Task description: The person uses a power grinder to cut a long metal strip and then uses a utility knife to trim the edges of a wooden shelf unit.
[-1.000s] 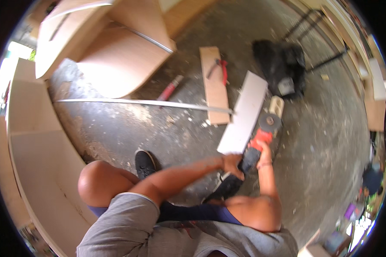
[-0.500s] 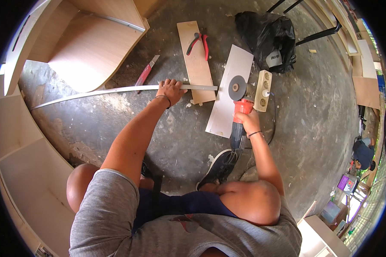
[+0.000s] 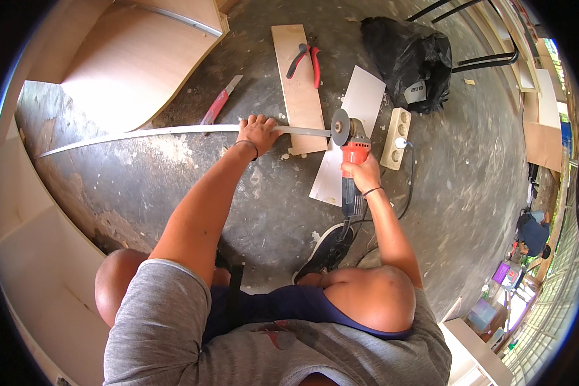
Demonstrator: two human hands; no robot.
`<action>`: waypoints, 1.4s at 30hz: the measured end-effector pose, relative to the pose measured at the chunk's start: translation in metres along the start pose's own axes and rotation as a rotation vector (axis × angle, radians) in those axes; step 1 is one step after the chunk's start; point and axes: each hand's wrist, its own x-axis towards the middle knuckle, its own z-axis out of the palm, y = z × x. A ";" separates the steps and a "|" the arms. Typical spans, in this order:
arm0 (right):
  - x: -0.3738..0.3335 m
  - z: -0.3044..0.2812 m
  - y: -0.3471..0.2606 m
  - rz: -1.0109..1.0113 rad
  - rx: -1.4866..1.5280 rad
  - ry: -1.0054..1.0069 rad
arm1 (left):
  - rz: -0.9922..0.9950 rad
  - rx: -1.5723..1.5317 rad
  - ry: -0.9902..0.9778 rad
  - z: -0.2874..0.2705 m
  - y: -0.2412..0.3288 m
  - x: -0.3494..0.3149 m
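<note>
My left hand [image 3: 258,134] holds a long, thin metal strip [image 3: 174,130] down, with its fingers over it. The strip's right end lies across a light wooden board [image 3: 303,109] and reaches the disc of an angle grinder [image 3: 355,153]. My right hand [image 3: 365,174] is wrapped round the red-and-black body of that grinder. Its grey disc [image 3: 341,127] is tilted edge-on at the strip's tip; whether it touches or spins I cannot tell. Red-and-black pliers [image 3: 315,66] rest on the board. Beyond the strip lies a red utility knife [image 3: 216,106] with its blade out.
A white panel [image 3: 365,93] lies under the grinder. To its right sits a power strip [image 3: 387,154] with a plug in it; a dark cable [image 3: 410,186] curves back near my shoe. A black plastic bag [image 3: 408,55] is farther off. Cabinet pieces [image 3: 128,64] stand at the left.
My right hand has moved the grinder left and turned it, bringing its disc from face-up beside the strip to the strip's right end. My left hand stays on the strip.
</note>
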 end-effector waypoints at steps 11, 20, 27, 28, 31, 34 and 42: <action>0.013 0.006 0.006 0.042 -0.035 0.004 | -0.021 -0.001 -0.033 -0.003 0.002 0.000; 0.014 0.005 0.006 0.058 -0.066 -0.010 | -0.006 0.000 0.005 0.002 0.001 0.000; 0.011 0.005 -0.002 0.059 -0.081 -0.006 | 0.002 0.003 0.036 0.002 0.002 -0.001; 0.011 0.005 -0.003 0.066 -0.075 -0.011 | 0.006 -0.008 0.044 0.003 0.001 -0.002; 0.010 0.006 -0.004 0.055 -0.080 0.007 | 0.007 -0.012 0.057 0.006 -0.001 -0.001; 0.009 0.006 -0.010 0.052 -0.069 -0.005 | 0.006 -0.002 0.068 0.009 -0.002 -0.001; 0.017 0.007 0.007 0.066 -0.059 -0.008 | 0.006 -0.006 0.084 0.011 -0.001 0.000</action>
